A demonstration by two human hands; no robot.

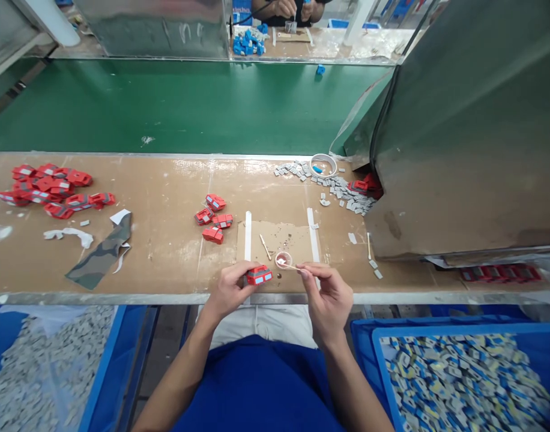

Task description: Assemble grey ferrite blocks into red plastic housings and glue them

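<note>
My left hand (230, 290) is closed around a red toy car body (259, 275) with light-coloured windows, held just above the bench's front edge. Between the fingertips of my right hand (328, 295) is a thin wooden stick (293, 267). Its far end reaches into a small clear cup (283, 260) that has something white and reddish in it. Beside the cup lies another short stick (265, 246) on a cardboard sheet (279, 231) marked with dark spots. Several red car bodies (213, 219) lie in a small group to the left of the sheet.
Many red car bodies (50, 189) are heaped at the far left, near a camouflage cloth strip (101, 252). Small grey pieces (347, 193) and a tape ring (323, 166) lie at right. Behind runs a green belt (176, 102); a co-worker's hands (286, 8) show beyond. Blue bins (378, 366) flank me.
</note>
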